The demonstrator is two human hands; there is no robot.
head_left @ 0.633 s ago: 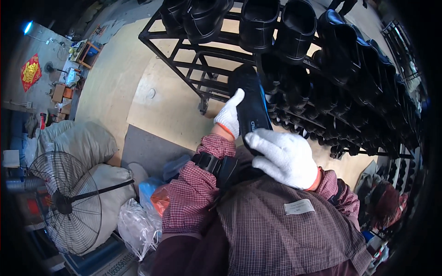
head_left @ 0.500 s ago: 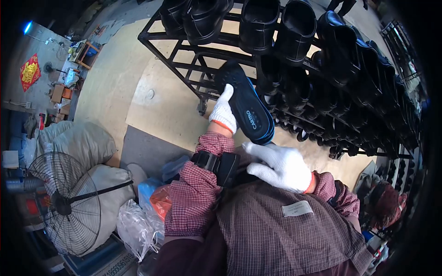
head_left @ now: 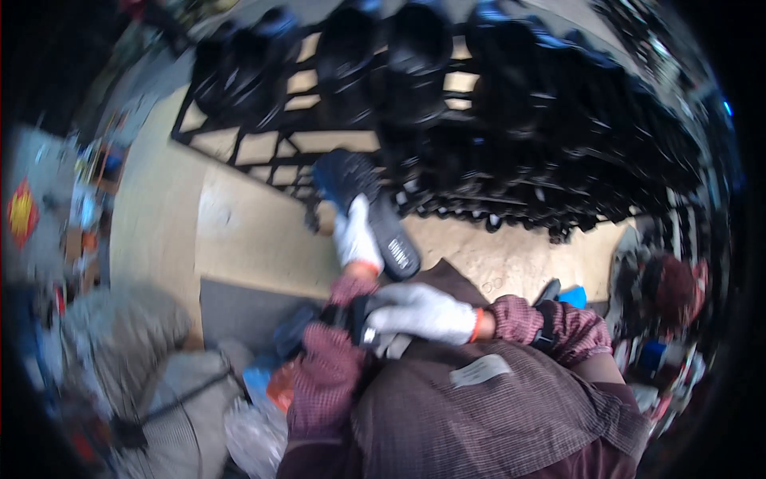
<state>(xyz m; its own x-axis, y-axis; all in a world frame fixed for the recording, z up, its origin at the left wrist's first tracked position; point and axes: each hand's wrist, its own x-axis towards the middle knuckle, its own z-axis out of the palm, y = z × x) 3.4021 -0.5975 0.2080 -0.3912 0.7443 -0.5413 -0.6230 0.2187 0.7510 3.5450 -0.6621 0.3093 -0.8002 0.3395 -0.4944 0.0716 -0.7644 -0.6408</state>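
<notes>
Head view: A dark insole (head_left: 392,237) with a blue end is located near the centre of the frame, below the black shoes (head_left: 419,72) at the top. It is gripped along its edge by the gloved left hand (head_left: 357,233). The gloved right hand (head_left: 419,311), lower centre, is placed with bent fingers over the black wrist device (head_left: 359,321); whether anything is grasped cannot be told. The insole is judged light, thin, flexible and not fragile; some slip against knit gloves may be expected. It is best held mid-length, by both edges.
</notes>
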